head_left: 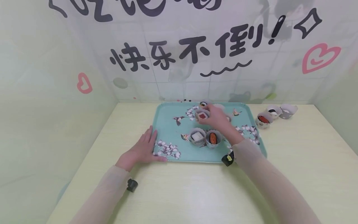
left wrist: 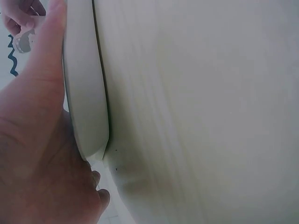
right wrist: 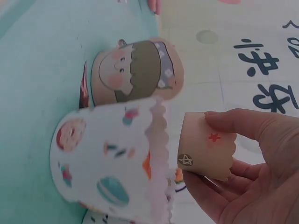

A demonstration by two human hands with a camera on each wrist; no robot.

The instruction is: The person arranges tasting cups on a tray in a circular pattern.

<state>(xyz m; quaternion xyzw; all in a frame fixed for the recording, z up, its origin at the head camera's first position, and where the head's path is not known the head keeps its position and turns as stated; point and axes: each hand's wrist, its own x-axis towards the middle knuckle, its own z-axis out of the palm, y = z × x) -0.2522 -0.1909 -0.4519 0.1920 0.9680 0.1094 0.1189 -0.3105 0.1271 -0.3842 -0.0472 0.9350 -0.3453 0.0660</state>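
Note:
My left hand [head_left: 144, 147] rests at the near left corner of a turquoise tray [head_left: 167, 121] printed with flowers and birds. Its fingers lie straight along the left rim, the thumb along the front rim. Over the tray, my right hand [head_left: 219, 118] pinches a small paper cup [right wrist: 205, 144] between thumb and fingers; a red-and-white piece sits inside. Just nearer on the tray stand a cup with a white piece [head_left: 197, 137] and a cup with an orange piece [head_left: 213, 139]. Behind the right hand, more cups are partly hidden, one with a dark-rimmed piece [head_left: 203, 104].
On the table right of the tray stand a cup with a red piece [head_left: 263, 120], a cup with a black-and-white piece [head_left: 273, 112] and a tilted grey cup [head_left: 288, 111]. A wall with printed lettering [head_left: 193, 49] rises behind the table [head_left: 181, 189].

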